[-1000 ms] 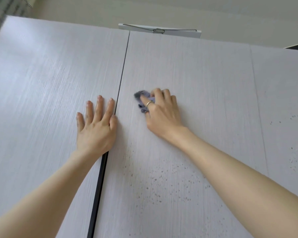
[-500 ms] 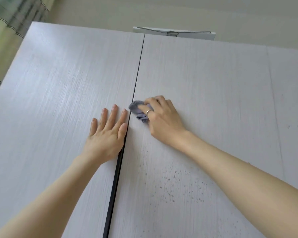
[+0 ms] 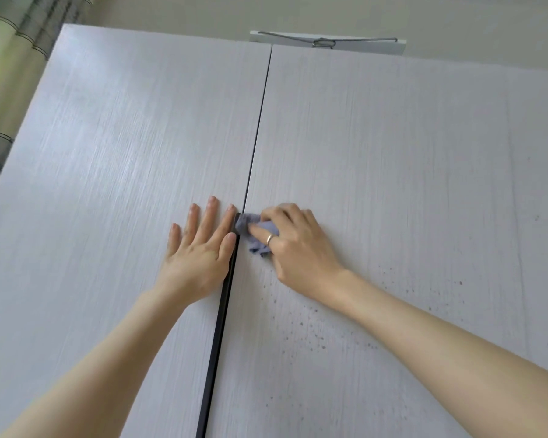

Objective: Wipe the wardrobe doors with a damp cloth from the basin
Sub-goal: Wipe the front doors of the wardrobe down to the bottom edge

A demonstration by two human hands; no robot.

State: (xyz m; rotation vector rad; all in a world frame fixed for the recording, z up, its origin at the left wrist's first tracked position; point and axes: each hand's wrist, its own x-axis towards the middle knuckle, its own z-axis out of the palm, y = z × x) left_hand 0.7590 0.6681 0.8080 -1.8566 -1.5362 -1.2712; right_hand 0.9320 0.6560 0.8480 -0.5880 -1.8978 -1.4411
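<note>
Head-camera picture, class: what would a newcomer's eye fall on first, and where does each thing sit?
First, the two hands at the centre: the left hand lies flat on the left wardrobe door, while the right hand presses a crumpled blue-grey cloth on the right wardrobe door, beside the dark gap. Next, dark specks scattered lower on that door, and a wire hanger on top.

Single head-worn wide-angle view, taken close in front of the wardrobe doors (image 3: 140, 184) and tilted upward along them, so that the door tops and the ceiling (image 3: 329, 11) fill the upper edge. Both forearms enter from the lower corners. A curtain (image 3: 10, 58) borders the left margin. Straight edges bow outward from lens distortion.
</note>
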